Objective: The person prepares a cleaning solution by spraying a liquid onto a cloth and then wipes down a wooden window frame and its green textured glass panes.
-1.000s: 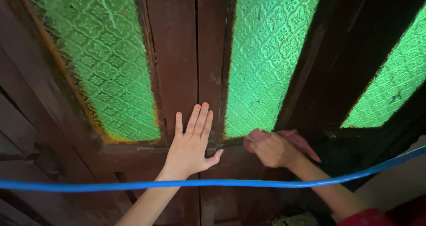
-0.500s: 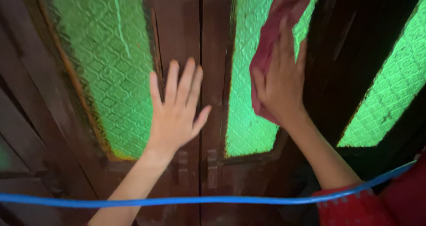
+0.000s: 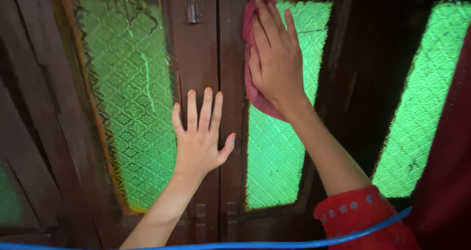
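Observation:
My left hand (image 3: pixel 198 134) lies flat, fingers spread, against the dark wooden frame (image 3: pixel 196 58) between two green patterned glass panes. My right hand (image 3: pixel 274 56) presses a dark pink cloth (image 3: pixel 252 90) against the upper part of the middle green pane (image 3: pixel 277 152). The cloth is bunched under my palm and fingers, and its edges show to the left of and below the hand. A red embroidered sleeve (image 3: pixel 360 213) covers my right forearm.
A metal latch (image 3: pixel 194 4) sits at the top of the centre frame. Another green pane (image 3: pixel 132 98) is to the left and a third (image 3: pixel 422 98) to the right. A blue cord (image 3: pixel 294 242) runs across the bottom of the view.
My right hand has carried the cloth from the bottom of the middle pane up to its top. My left hand stays flat on the frame. The view has tilted upward.

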